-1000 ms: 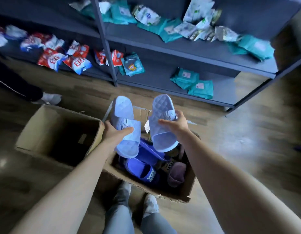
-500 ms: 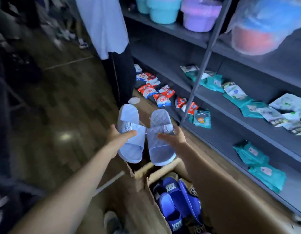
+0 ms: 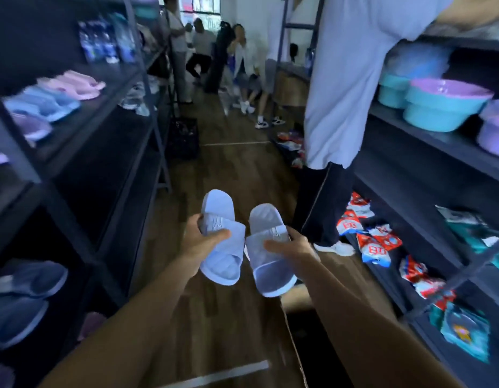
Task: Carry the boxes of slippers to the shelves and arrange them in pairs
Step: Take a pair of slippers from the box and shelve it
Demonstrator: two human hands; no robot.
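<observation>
Holding one pale blue slipper in each hand, the person stands in an aisle between two dark shelving units. The left hand (image 3: 203, 242) has its grip clamped on the left slipper (image 3: 218, 203): the thumb lies across the strap from above and the fingers are curled round the side. The right hand (image 3: 291, 247) has its grip clamped on the right slipper (image 3: 266, 217) in the same manner, with the thumb on top of the strap. Both slippers are in the air above the wooden floor (image 3: 228, 163), side by side, and the bare end of each sole points away from the person. Their straps come very near to each other; whether they touch, I cannot tell.

On the left shelves (image 3: 108, 116) other slippers lie already: a pink pair (image 3: 74, 85), a light blue pair (image 3: 44, 105) beside it, and dark blue slippers (image 3: 21, 298) on a lower level, all blurred. The right shelves (image 3: 438, 147) carry teal and purple basins (image 3: 438, 113) on top and red and white packets (image 3: 377, 242) below. A flap of a cardboard box (image 3: 295, 296) shows just under the right forearm. Another person (image 3: 349, 79) in a white shirt and dark trousers stands close to the right shelves. Several people (image 3: 237, 65) are at the far end of the aisle, and a black crate (image 3: 184, 138) stands on the floor by the left shelves.
</observation>
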